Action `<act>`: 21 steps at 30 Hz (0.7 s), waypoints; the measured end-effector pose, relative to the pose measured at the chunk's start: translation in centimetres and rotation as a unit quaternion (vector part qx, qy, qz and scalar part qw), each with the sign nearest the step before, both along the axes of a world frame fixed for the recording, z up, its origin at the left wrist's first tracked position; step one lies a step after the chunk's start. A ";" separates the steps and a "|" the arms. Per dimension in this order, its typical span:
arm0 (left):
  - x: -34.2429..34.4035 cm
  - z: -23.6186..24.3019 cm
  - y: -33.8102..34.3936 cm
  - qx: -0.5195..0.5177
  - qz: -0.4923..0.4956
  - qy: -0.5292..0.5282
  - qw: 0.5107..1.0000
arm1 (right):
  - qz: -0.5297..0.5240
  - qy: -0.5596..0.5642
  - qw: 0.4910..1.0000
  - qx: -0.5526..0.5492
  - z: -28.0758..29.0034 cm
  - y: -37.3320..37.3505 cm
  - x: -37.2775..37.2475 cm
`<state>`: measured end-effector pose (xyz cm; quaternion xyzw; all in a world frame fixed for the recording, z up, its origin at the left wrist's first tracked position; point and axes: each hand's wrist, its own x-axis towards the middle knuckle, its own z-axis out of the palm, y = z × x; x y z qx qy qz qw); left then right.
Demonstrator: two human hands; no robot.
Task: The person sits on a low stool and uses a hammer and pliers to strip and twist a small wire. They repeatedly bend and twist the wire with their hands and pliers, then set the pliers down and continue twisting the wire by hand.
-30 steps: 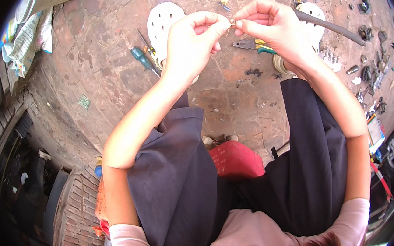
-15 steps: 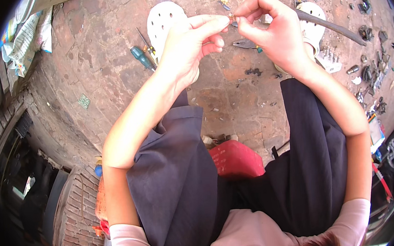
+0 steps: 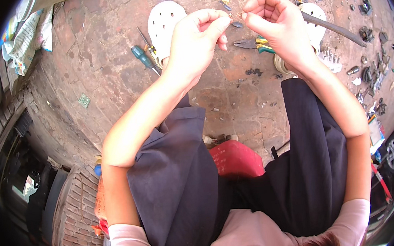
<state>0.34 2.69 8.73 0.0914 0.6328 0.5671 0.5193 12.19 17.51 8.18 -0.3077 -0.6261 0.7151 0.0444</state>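
My left hand (image 3: pixel 199 41) pinches a tiny copper-coloured piece (image 3: pixel 230 15) between thumb and index finger, its kind too small to make out. Just to the right, with a narrow gap between the fingertips, my right hand (image 3: pixel 280 24) is closed in a pinch. Whatever it holds, if anything, is too small to name. Below the hands, pliers (image 3: pixel 251 44) with yellow-and-green handles lie on the ground, their handles partly behind my right hand. A screwdriver (image 3: pixel 142 57) with a teal handle lies by my left shoe, beside a thinner yellow-and-black tool (image 3: pixel 148 43).
White clogs (image 3: pixel 162 20) are on my feet. A dark bar (image 3: pixel 336 29) crosses the right shoe. Small metal parts (image 3: pixel 378 74) are scattered at the right on the brick floor (image 3: pixel 237 103). A red container (image 3: pixel 237 159) stands between my knees. Plastic sacks (image 3: pixel 26 44) lie far left.
My hands, which met at the small copper-coloured piece, have parted slightly. The right moved a little rightward, and the piece stays at the left fingertips. More of the pliers shows.
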 end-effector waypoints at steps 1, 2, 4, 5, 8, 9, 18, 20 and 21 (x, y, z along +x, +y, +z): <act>0.0 0.0 0.0 0.002 0.003 0.005 1.000 | 0.000 -0.006 1.000 -0.005 0.1 0.0 0.0; 0.1 0.0 0.1 0.000 0.007 0.009 1.000 | 0.004 -0.009 1.000 -0.002 0.2 0.1 0.0; 0.2 0.0 0.1 -0.004 0.010 0.013 1.000 | 0.011 -0.015 1.000 0.003 0.4 0.1 0.0; 0.2 0.0 0.1 -0.007 0.008 0.014 1.000 | 0.010 -0.017 1.000 0.000 0.4 0.2 0.0; 0.0 -0.1 0.0 -0.008 0.008 0.000 1.000 | 0.013 -0.023 1.000 0.006 0.6 0.3 0.0; -0.1 -0.1 -0.1 0.006 0.010 -0.009 1.000 | 0.019 -0.025 0.999 0.017 0.6 0.3 0.1; -0.7 -1.0 -1.0 -0.008 0.015 -0.178 0.984 | 0.092 -0.005 0.991 0.102 0.1 0.2 0.3; -0.6 -1.1 -0.8 -0.019 0.004 -0.171 0.985 | 0.098 0.004 0.989 0.113 0.0 0.2 0.3; -0.6 -1.1 -0.8 -0.025 0.002 -0.167 0.986 | 0.100 0.009 0.988 0.120 -0.1 0.1 0.2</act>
